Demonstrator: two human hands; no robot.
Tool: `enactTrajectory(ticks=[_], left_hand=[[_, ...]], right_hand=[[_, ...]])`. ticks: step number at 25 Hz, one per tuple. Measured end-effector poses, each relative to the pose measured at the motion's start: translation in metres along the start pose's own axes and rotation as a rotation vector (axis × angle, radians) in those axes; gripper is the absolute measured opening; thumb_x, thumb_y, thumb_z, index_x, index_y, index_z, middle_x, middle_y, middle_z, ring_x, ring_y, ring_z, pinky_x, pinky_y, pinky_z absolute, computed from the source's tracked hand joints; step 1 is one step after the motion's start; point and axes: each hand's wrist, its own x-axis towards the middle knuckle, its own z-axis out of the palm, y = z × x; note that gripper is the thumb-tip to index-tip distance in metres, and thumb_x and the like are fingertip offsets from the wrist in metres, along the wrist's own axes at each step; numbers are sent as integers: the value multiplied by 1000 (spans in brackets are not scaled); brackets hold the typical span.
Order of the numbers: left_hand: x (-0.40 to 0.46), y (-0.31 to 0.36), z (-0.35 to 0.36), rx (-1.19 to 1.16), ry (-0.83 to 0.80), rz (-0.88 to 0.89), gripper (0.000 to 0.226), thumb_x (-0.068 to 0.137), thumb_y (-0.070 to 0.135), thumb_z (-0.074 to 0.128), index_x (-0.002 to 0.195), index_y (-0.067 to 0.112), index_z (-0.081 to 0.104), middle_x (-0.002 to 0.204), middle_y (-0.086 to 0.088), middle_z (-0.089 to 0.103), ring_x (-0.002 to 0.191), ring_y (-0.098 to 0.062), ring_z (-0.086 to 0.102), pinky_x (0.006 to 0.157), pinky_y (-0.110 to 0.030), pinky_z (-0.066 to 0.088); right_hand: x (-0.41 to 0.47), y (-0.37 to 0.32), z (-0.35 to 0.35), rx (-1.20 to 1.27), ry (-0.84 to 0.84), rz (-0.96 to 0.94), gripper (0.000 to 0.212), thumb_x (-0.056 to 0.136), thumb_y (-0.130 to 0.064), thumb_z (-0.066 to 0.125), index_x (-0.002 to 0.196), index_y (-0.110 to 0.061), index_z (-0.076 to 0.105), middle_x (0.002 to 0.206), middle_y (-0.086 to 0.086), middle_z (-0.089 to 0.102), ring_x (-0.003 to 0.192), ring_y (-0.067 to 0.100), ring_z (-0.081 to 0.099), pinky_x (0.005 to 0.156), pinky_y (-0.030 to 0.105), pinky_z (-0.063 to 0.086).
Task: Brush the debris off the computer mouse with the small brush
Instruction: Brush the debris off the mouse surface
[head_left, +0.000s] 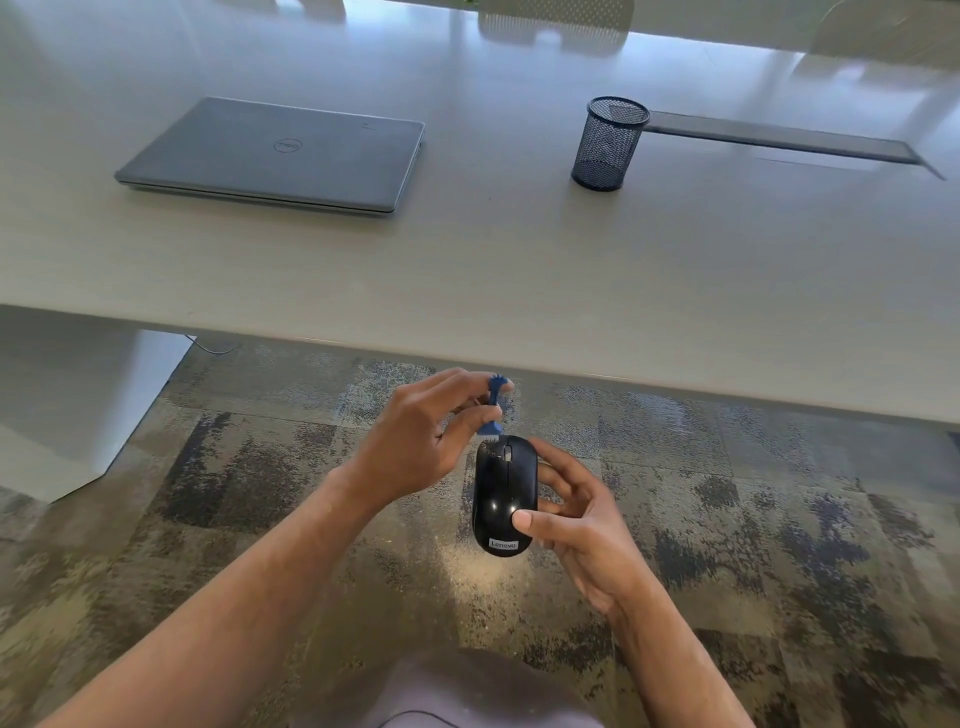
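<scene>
A glossy black computer mouse (504, 493) with a white label at its near end is held in the air over the carpet, in front of the table edge. My right hand (576, 525) grips it from the right side, thumb on its top near the label. My left hand (421, 441) pinches a small blue brush (492, 408) between its fingertips. The brush points down and its dark bristles touch the mouse's front left, beside the scroll wheel.
A pale table (467, 270) spans the upper view. On it lie a shut grey laptop (275, 156) at the left and a black mesh pen cup (608, 143) at the right. Patterned carpet (727, 519) lies below my hands.
</scene>
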Motion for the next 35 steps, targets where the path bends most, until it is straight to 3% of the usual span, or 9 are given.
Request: enactTrajectory(ticks=[6, 11, 15, 17, 20, 24, 27, 30, 35], left_hand=[[0, 12, 6, -84, -41, 37, 29, 93, 16, 65, 120, 6, 66, 99, 0, 71, 88, -10, 70, 81, -21, 58], [0, 4, 1, 18, -25, -9, 29, 90, 3, 70, 119, 2, 67, 98, -5, 73, 85, -13, 70, 79, -24, 59], [2, 6, 2, -28, 34, -23, 31, 90, 5, 71, 121, 8, 65, 101, 7, 68, 86, -3, 66, 80, -10, 52], [2, 11, 6, -73, 22, 2, 31, 91, 10, 70, 121, 9, 65, 101, 8, 68, 86, 2, 66, 80, -12, 52], [0, 13, 10, -89, -37, 44, 28, 93, 14, 68, 121, 10, 65, 99, 1, 72, 88, -6, 69, 79, -19, 56], [3, 4, 8, -41, -26, 12, 29, 90, 4, 70, 119, 2, 67, 98, 0, 71, 86, -4, 66, 80, -12, 53], [4, 2, 7, -45, -6, 2, 30, 89, 3, 70, 119, 1, 66, 100, 4, 68, 87, -2, 65, 81, -9, 50], [5, 5, 6, -80, 39, 16, 30, 90, 5, 71, 119, 3, 66, 100, 2, 70, 85, -8, 70, 81, -16, 55], [4, 10, 6, -92, -9, 52, 28, 92, 12, 67, 119, 4, 66, 100, 2, 70, 87, -4, 68, 81, -15, 54]], right_hand=[[0, 0, 1, -3, -12, -14, 83, 62, 1, 89, 136, -22, 60, 136, 13, 65, 105, 45, 71, 83, 52, 60], [-3, -1, 1, 29, -10, -4, 80, 61, 4, 88, 133, -22, 64, 134, 13, 66, 93, 31, 76, 68, 33, 61], [-2, 0, 1, 0, 3, -3, 81, 60, 1, 89, 133, -25, 64, 134, 11, 67, 99, 36, 74, 75, 39, 61], [-1, 1, 1, 2, 3, -2, 82, 61, 2, 89, 134, -24, 63, 135, 11, 66, 102, 40, 73, 78, 43, 60], [0, 0, 2, 4, -7, -9, 82, 62, 2, 88, 136, -23, 61, 136, 11, 65, 103, 41, 72, 79, 44, 60], [-1, 1, 3, 10, 0, -4, 84, 60, 2, 89, 136, -21, 61, 136, 11, 66, 103, 42, 72, 81, 48, 61], [-1, 2, 4, 22, 3, -6, 82, 60, 5, 88, 133, -21, 63, 134, 12, 67, 100, 39, 74, 78, 46, 61], [0, 2, 5, 14, 8, -11, 80, 63, 9, 84, 134, -20, 62, 134, 12, 67, 100, 38, 74, 77, 45, 61], [0, 0, 8, 35, -10, -9, 81, 61, 5, 87, 134, -19, 62, 134, 14, 66, 89, 32, 76, 63, 31, 59]])
